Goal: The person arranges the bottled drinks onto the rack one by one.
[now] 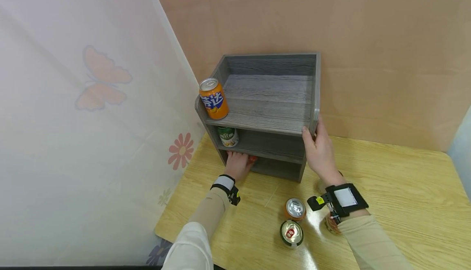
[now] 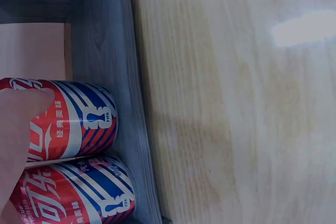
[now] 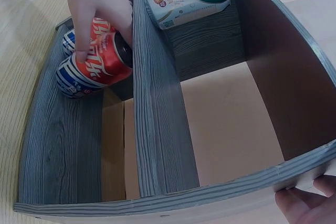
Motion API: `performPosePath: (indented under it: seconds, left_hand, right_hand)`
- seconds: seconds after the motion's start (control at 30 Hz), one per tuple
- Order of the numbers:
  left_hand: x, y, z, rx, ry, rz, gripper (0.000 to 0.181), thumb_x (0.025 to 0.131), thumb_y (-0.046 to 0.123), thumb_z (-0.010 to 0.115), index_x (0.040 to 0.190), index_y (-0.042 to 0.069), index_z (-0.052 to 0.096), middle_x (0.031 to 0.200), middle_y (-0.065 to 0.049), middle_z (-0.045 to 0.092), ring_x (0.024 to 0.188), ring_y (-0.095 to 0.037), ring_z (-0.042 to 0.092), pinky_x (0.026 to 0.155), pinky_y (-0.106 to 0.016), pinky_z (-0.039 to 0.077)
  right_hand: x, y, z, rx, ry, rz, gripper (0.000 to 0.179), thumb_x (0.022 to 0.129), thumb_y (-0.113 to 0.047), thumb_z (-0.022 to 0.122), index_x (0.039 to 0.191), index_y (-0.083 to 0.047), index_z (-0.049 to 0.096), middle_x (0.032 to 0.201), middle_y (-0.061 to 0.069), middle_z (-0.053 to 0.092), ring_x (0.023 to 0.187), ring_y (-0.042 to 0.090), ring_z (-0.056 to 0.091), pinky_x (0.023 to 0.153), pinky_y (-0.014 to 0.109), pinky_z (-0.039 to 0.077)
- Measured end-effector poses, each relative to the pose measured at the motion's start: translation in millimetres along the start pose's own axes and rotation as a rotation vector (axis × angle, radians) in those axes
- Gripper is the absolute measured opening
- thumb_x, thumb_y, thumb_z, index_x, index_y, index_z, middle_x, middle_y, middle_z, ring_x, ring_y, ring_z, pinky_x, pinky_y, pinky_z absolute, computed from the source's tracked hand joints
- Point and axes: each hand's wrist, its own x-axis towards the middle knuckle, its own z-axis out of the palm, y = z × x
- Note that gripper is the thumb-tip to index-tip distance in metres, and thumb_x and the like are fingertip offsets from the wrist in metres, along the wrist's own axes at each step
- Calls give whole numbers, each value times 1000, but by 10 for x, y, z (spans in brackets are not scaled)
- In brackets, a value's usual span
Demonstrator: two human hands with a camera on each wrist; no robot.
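Note:
In the head view my left hand (image 1: 237, 166) reaches into the bottom level of a grey wooden shelf (image 1: 265, 104). The right wrist view shows it gripping a red and blue cola can (image 3: 86, 80), thumb on its side. A second cola can (image 2: 76, 195) stands right beside that one in the left wrist view. My right hand (image 1: 321, 153) holds the shelf's right side panel, its thumb at the front edge and the other fingers on the outer face. On the middle level is a green and white can (image 1: 228, 136), and an orange soda can (image 1: 214, 100) stands on top.
Right of the shelf's front, an orange-sided can (image 1: 295, 208) and a green-rimmed can (image 1: 292, 234) stand on the wooden table (image 1: 397, 184). Another can (image 1: 332, 224) is partly covered by my right forearm. A pale wall (image 1: 110, 159) rises along the left.

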Motion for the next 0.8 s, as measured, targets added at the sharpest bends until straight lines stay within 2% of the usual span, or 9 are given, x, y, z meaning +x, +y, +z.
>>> performPosePath:
  seconds: [0.17,0.27,0.43,0.6,0.8]
  left_hand:
    - [52,-30,69,-41,0,-30,64,98,39,70,152,16,46,146,-13,52,134,-36,46,102,-61,41]
    - [74,-27,99,-68,2,-63,66,96,42,71,152,18,46,148,-11,51,135,-37,46,104,-63,39]
    - [100,19,66,-73,-28,-123,67,95,44,71,152,16,48,150,-12,49,135,-41,46,104,-66,37]
    - [112,21,43,-106,-29,-125,67,95,41,72,151,14,49,152,-14,47,136,-44,43,102,-69,36]
    - [114,-23,-7,-152,-79,-104,61,98,44,67,151,18,49,150,-11,49,137,-38,44,106,-65,33]
  right_hand:
    - [-1,2,-1,1,-1,1,57,109,-28,44,162,-17,23,156,21,38,140,38,39,104,65,37]
    - [-4,1,-7,1,-4,3,58,109,-28,44,162,-17,23,157,20,37,141,38,38,105,65,36]
    - [-12,-8,-7,-4,-7,2,58,110,-29,43,162,-17,22,156,21,37,140,39,38,104,65,37]
    - [-18,-30,-10,-3,-8,3,57,110,-28,43,162,-16,23,156,21,38,140,39,39,104,66,37]
    - [-14,-34,-12,-15,-11,14,58,110,-29,43,162,-16,22,157,20,37,141,39,38,104,64,38]
